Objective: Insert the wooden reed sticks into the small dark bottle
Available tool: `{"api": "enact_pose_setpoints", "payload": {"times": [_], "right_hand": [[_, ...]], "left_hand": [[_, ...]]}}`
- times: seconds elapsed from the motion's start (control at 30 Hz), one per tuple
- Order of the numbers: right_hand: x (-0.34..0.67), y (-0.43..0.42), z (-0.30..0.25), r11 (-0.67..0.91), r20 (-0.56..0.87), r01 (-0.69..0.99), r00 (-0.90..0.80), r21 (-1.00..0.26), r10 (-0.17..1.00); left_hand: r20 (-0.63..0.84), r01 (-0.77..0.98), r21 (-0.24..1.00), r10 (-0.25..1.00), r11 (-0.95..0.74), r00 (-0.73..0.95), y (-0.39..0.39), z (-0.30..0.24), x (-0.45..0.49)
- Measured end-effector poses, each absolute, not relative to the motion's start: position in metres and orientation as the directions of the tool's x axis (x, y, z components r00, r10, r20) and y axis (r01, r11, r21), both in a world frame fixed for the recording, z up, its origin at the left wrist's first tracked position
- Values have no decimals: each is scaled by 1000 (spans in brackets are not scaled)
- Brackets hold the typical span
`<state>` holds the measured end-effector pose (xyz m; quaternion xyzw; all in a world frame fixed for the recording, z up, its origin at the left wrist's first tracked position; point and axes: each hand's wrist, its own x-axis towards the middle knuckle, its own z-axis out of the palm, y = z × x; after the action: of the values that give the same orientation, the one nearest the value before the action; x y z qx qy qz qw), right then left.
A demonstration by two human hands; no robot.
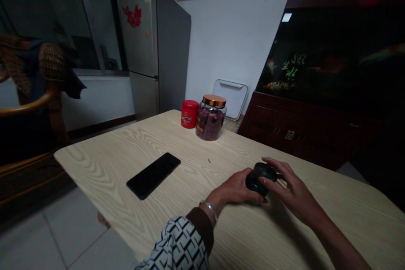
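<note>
My left hand [238, 186] is wrapped round a small dark, glossy jar [255, 184] low over the wooden table [177, 219]. Its underside is partly hidden by the fingers. With thumb and fingers, my right hand [286, 181] grips a round black lid [265, 170], tilted at the top of the jar. Whether lid and jar touch I cannot tell. A black smartphone [154, 175] lies flat to the left of both hands.
Near the table's far edge stand a red canister [190, 114] and a glass jar of dried flowers [210, 120] with a copper-coloured lid. A small brown sliver [209, 160] lies mid-table. Behind are a fridge [142, 46], a fish tank [329, 55] and a chair [28, 101].
</note>
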<state>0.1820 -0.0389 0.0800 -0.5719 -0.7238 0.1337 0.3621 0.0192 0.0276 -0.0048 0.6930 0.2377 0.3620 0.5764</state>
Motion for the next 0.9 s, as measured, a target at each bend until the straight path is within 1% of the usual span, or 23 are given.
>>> {"api": "enact_pose_setpoints", "payload": {"times": [0.07, 0.13, 0.17, 0.2, 0.23, 0.3, 0.33, 0.37, 0.43, 0.53, 0.57, 0.6, 0.67, 0.77, 0.83, 0.9], "right_hand": [[181, -38, 84, 286, 389, 835, -94, -471, 916], [179, -38, 84, 229, 407, 889, -53, -397, 912], [179, -39, 84, 211, 412, 890, -28, -404, 911], [179, -40, 83, 210, 410, 871, -11, -444, 912], [179, -41, 83, 221, 394, 831, -3, -510, 919], [182, -45, 84, 240, 319, 712, -24, -660, 948], [184, -47, 84, 233, 278, 659, -37, -715, 960], [186, -49, 85, 210, 247, 633, -31, -745, 969], [192, -53, 88, 116, 227, 672, 79, -731, 971], [201, -58, 90, -119, 274, 776, 355, -619, 894], [203, -60, 90, -169, 288, 781, 408, -601, 866], [204, -60, 90, -174, 301, 776, 426, -606, 853], [203, -59, 88, -81, 320, 748, 376, -658, 870], [195, -56, 85, 106, 323, 658, 218, -745, 921], [191, -54, 83, 163, 284, 621, 101, -767, 954], [191, -52, 81, 161, 263, 648, 62, -745, 963]], "left_hand": [[227, -92, 971, 744, -219, 629, 29, -7, 20], [227, -98, 972, 743, -214, 629, 29, -8, 21], [227, -98, 972, 744, -214, 628, 29, -8, 21], [228, -96, 972, 745, -216, 626, 29, -8, 21], [229, -94, 971, 746, -219, 625, 29, -8, 21], [229, -90, 971, 748, -222, 623, 28, -6, 20], [226, -86, 971, 750, -221, 622, 27, -5, 19], [223, -82, 972, 753, -221, 620, 27, -4, 18], [220, -66, 971, 757, -229, 616, 26, -2, 17], [206, -39, 972, 761, -231, 615, 26, -1, 17], [202, -38, 973, 763, -226, 614, 26, -2, 17], [201, -44, 974, 764, -221, 614, 27, -3, 18], [212, -69, 974, 763, -215, 610, 27, -4, 19], [212, -84, 975, 761, -204, 613, 27, -5, 20], [207, -82, 976, 760, -200, 616, 27, -4, 19], [215, -85, 975, 757, -207, 617, 27, -3, 18]]}}
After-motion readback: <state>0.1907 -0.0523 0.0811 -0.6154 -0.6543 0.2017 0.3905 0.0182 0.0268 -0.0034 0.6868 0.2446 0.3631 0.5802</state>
